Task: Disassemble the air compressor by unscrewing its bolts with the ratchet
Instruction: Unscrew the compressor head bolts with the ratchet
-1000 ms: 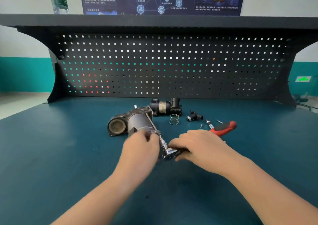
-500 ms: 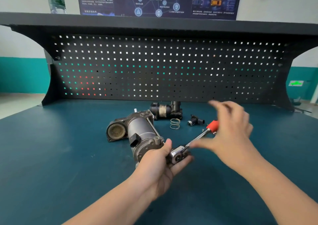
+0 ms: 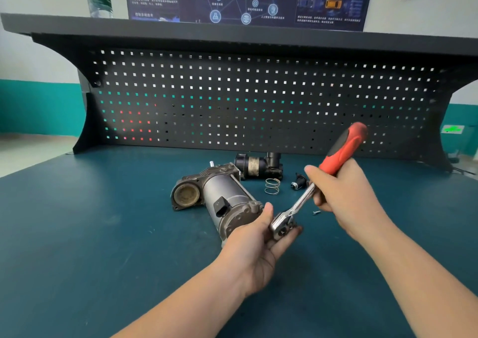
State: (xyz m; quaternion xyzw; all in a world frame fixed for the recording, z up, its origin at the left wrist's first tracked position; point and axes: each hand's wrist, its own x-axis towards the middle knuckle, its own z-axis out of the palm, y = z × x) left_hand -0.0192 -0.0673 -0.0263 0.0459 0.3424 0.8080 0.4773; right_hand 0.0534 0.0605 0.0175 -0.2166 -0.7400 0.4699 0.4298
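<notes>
Right hand (image 3: 344, 195) now gripping ratchet (image 3: 310, 195) handle, left hand (image 3: 261, 242) cupping its head

Left hand (image 3: 254, 244) cupped palm-up, right hand (image 3: 344, 195) apparently fisted, raised.

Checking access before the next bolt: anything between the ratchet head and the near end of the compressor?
Nothing loose visibly sits between them. The left hand cups the ratchet head against the near end cap of the compressor; its thumb and fingers hide the contact. The right hand grips the red handle. The spring lies behind, clear.
</notes>
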